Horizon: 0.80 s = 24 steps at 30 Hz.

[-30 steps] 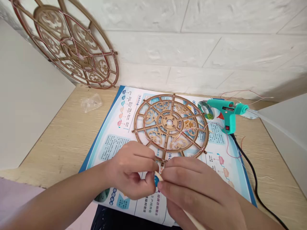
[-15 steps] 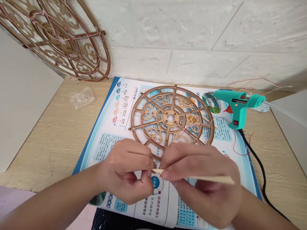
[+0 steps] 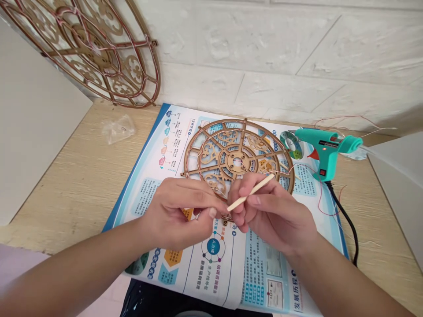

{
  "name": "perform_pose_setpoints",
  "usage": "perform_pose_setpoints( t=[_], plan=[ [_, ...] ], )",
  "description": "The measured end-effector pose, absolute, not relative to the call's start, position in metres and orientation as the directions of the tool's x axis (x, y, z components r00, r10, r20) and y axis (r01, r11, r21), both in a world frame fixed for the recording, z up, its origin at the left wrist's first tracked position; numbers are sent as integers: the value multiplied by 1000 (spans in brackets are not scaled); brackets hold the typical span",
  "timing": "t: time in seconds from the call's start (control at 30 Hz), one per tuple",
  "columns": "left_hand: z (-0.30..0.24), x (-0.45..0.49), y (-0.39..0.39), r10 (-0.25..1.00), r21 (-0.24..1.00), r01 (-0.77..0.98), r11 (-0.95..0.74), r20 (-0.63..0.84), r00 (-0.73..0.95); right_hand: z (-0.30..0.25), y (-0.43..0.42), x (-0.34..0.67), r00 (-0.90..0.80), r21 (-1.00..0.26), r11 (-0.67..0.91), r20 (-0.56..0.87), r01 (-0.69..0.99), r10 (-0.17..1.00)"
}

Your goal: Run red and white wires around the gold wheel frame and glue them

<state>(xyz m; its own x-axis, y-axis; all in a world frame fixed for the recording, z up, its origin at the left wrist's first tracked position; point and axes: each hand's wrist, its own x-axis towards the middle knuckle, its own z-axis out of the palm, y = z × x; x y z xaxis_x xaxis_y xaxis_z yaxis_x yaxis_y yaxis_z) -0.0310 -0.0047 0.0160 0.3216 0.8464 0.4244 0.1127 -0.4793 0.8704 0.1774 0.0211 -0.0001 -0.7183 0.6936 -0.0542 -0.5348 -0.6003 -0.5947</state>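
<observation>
Wooden stick (image 3: 251, 192), swung from level to diagonal, upper end aimed up-right, pinched between closed right-hand fingers (image 3: 254, 200).

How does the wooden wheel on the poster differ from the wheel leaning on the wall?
The poster wheel lies flat; the wall wheel stands tilted. The poster wheel's lower edge is behind the right hand; the wall wheel runs off the picture's top. Both are round wooden lattices wound with wire.

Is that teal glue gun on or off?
On, it seems: a small red light glows on the teal glue gun.
</observation>
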Motion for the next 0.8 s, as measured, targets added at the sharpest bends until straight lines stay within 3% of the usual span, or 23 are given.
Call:
perform_pose_setpoints(
  t=[0.53,0.8],
  plan=[
    [9,-27,-5,871,896,77,-438,402,282,3,29,181,-579,-737,-421,-49,-529,814],
    [8,-28,-3,928,912,211,-351,308,211,10,45,198,-318,-867,-154,5,-474,948]
  ],
)
